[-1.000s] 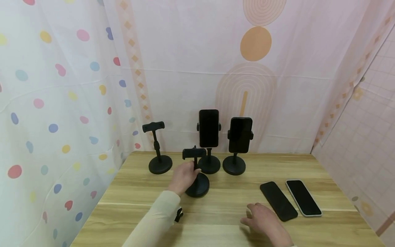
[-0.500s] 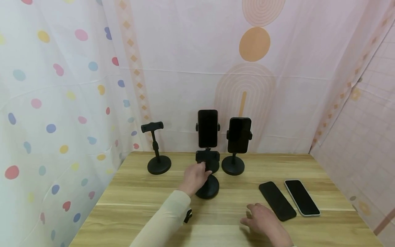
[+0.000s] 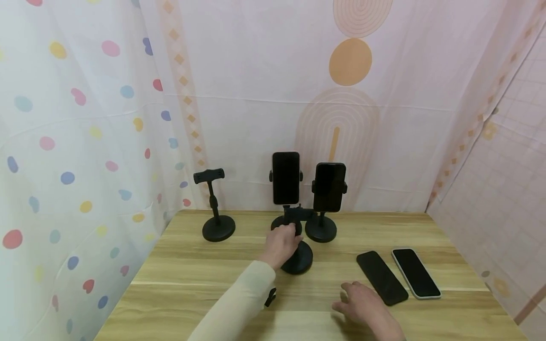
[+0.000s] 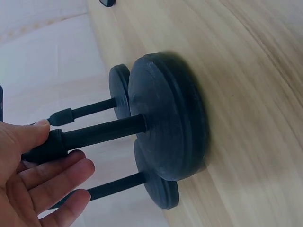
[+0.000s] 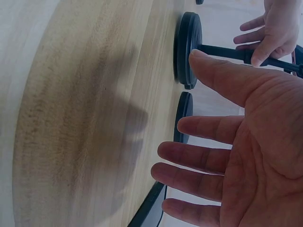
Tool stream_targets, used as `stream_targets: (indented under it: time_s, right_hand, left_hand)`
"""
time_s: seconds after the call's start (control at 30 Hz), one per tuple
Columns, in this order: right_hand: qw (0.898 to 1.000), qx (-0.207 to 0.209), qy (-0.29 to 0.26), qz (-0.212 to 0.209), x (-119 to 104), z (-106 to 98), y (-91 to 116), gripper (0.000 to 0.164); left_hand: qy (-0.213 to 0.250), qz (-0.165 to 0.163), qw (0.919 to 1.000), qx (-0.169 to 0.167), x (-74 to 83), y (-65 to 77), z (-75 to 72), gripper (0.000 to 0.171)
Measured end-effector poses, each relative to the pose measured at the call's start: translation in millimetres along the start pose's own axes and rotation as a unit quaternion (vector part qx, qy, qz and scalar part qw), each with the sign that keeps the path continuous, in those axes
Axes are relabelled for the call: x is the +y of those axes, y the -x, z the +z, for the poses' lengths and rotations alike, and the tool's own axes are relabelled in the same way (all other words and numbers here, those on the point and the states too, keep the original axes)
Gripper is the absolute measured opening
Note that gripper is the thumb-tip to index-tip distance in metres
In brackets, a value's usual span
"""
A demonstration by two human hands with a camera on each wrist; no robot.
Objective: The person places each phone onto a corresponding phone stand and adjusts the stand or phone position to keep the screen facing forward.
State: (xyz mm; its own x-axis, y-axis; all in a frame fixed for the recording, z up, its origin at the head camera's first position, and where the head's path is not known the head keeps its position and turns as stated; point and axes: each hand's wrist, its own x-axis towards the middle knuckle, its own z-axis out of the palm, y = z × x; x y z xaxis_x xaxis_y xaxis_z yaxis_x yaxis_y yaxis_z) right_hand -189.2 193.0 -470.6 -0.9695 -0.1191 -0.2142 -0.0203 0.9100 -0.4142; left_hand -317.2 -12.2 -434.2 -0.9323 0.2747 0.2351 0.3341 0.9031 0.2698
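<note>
Left fingers (image 4: 68, 178) grip stand (image 4: 161, 120); clamps (image 3: 344, 188) hold phones (image 3: 286, 178).

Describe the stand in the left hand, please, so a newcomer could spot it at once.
On the table, three stands form a back row. In front of them is the fourth stand, its clamp without a phone. It alone is gripped, by the left hand.

Wooden table (image 3: 187, 267) under black stands (image 3: 213, 202), two phones (image 3: 382, 278).
</note>
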Motion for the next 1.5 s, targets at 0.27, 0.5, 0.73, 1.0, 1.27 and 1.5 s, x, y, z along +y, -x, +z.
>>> stream_targets:
  time_s: [0.27,0.5,0.73,1.0,1.27,1.5]
  right_hand:
    - [1.000,0.005,0.001,-0.001,1,2,1,0.056]
    - [1.000,0.010,0.005,-0.004,1,2,1,0.057]
    - [1.000,0.016,0.007,-0.005,2,4,1,0.056]
    - [1.000,0.016,0.009,-0.010,2,5,2,0.055]
    - [1.000,0.007,0.015,0.001,2,4,1,0.056]
    - [1.000,0.009,0.012,-0.002,3,4,1,0.056]
  left_hand:
    - [0.013,-0.003,0.9998,-0.014,9.3,-5.1,7.9,0.028]
    - [0.017,-0.004,0.9998,0.001,14.7,-13.6,14.7,0.036]
    - [0.012,-0.024,0.9996,0.012,18.2,-21.8,18.7,0.032]
    - [0.023,-0.027,0.9992,0.016,19.6,-25.5,22.4,0.029]
    - [0.030,-0.021,0.9993,0.013,23.6,-27.0,23.9,0.029]
    - [0.018,-0.017,0.9997,0.001,25.7,-26.1,25.7,0.030]
